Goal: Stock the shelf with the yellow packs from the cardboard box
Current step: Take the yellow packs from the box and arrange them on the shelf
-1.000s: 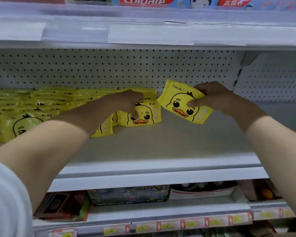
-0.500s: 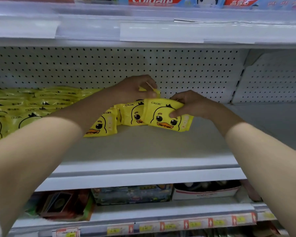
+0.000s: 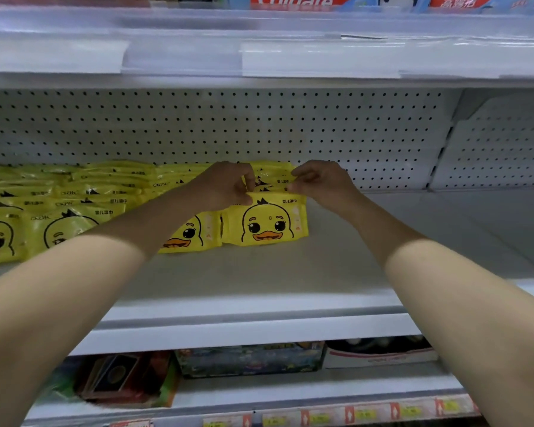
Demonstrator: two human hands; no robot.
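Both arms reach deep into the white metal shelf [image 3: 259, 272], up against its back panel [image 3: 198, 124], which is a pegboard dotted with rows of small round holes. The left hand [image 3: 228, 186] curls thumb and fingers round the left top corner of a yellow pack [image 3: 272, 180]. The right hand [image 3: 321, 183] pinches its right top corner between thumb and fingertips. The pack stands at the right end of the stocked rows, close to the pegboard, its long side running left to right. Whether the fingers catch one pack or several pressed together, I cannot tell.

Just in front of it a front pack [image 3: 265, 223] leans back, facing out. It is a soft, glossy plastic pouch, roughly rectangular with crimped side seams, printed with a cartoon duck face that sits upright, beak low. Its long side also runs left to right.

More yellow packs [image 3: 74, 204] fill the shelf to the left, overlapping like tiles. Four duck faces show along the front, one partly behind the left forearm. The ones behind are too blurred to count.

Toothpaste boxes [image 3: 290, 0] sit on the shelf above. On the shelf below lie three flat cardboard boxes [image 3: 250, 359], and yellow price tags [image 3: 361, 414] line its edge.
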